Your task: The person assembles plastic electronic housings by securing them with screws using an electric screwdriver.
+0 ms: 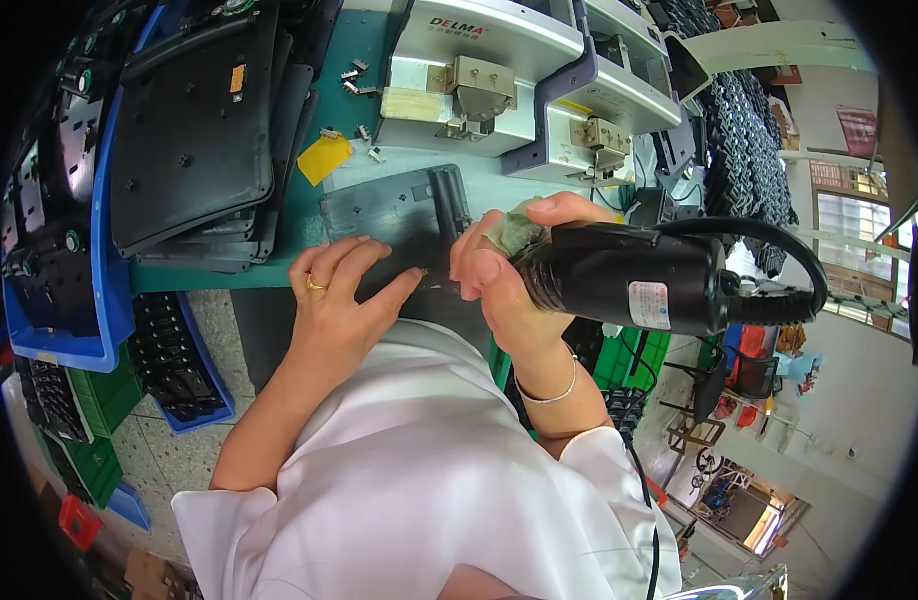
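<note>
A black plastic panel lies flat on the bench in front of me, with a raised black bar along its right side. My left hand, a ring on one finger, rests on the panel's near left part, fingers spread and thumb stretched toward the bar. My right hand is closed around the front end of a black corded electric screwdriver, held nearly level with its cable end to the right. Pale green wrapping shows between my fingers. The tool's tip is hidden by the hand.
Stacked black panels stand at the left beside a blue bin. A yellow tag and small metal parts lie beyond the panel. Two grey machines line the back. A green crate is at lower right.
</note>
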